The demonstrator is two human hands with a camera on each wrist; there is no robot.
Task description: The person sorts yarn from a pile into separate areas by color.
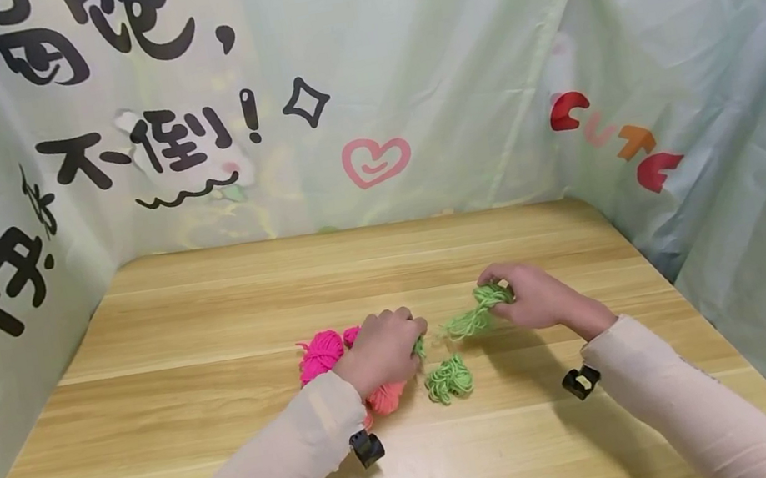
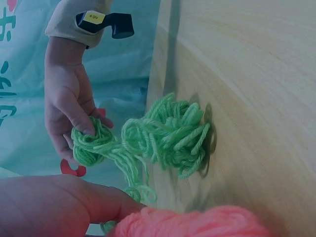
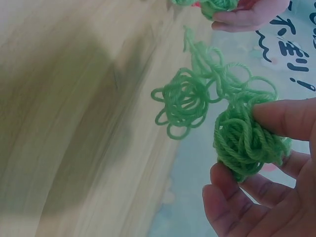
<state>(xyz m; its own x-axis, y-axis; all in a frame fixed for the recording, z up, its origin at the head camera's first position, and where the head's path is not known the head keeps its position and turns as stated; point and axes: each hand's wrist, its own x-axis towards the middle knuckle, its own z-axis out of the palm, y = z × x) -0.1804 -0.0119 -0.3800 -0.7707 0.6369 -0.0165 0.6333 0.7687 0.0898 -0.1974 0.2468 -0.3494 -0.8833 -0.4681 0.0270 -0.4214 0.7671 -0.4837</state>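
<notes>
My right hand [image 1: 533, 297] grips a bundle of green yarn [image 3: 244, 138] between thumb and fingers, raised off the table, with loose strands trailing to the left. The left hand [image 1: 382, 349] pinches another bit of green yarn [image 1: 419, 347], which also shows at the top of the right wrist view. A looped pile of green yarn [image 1: 448, 380] lies on the table between the hands. Bright pink yarn [image 1: 321, 355] sits to the left of the left hand. Coral yarn [image 1: 385, 398] lies beneath that hand, partly hidden by it.
The wooden table [image 1: 214, 318] spreads around the yarn on all sides. A printed cloth [image 1: 465, 90] hangs behind it and along both sides. Black wrist cameras stick out from both sleeves.
</notes>
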